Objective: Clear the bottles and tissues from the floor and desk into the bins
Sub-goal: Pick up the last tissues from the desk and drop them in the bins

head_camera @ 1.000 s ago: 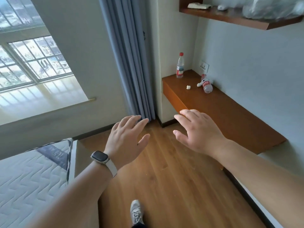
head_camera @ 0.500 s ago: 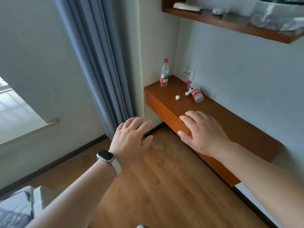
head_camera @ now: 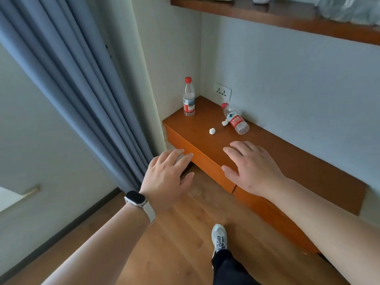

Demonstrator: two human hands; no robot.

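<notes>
Shelf [head_camera: 287,19]: above the desk [head_camera: 308,161], cut off by the top edge; the things on it show only as pale scraps, not identifiable. No bin in view.

Upright bottle [head_camera: 189,97]: red cap, red-and-white label, stands at the desk's far left corner against the wall, long axis vertical.

Lying bottle [head_camera: 235,120]: on its side at the back of the desk by the wall, just below the socket [head_camera: 223,91]; long axis slants, cap toward the corner, base toward the desk's middle.

Tissue wad [head_camera: 224,123]: touching the lying bottle's left side, partly tucked against it.

Tissue ball [head_camera: 212,131]: loose on the desk, in front of the lying bottle, apart from it.

Right hand [head_camera: 253,167]: palm down over the desk's front edge, fingers spread and flat, holding nothing; whether it touches the wood cannot be told.

Left hand [head_camera: 166,177]: watch on wrist, fingers spread, empty, just left of the desk's front corner, before the curtain [head_camera: 67,79].

Shoe [head_camera: 219,236]: on the wooden floor below the desk's front.
</notes>
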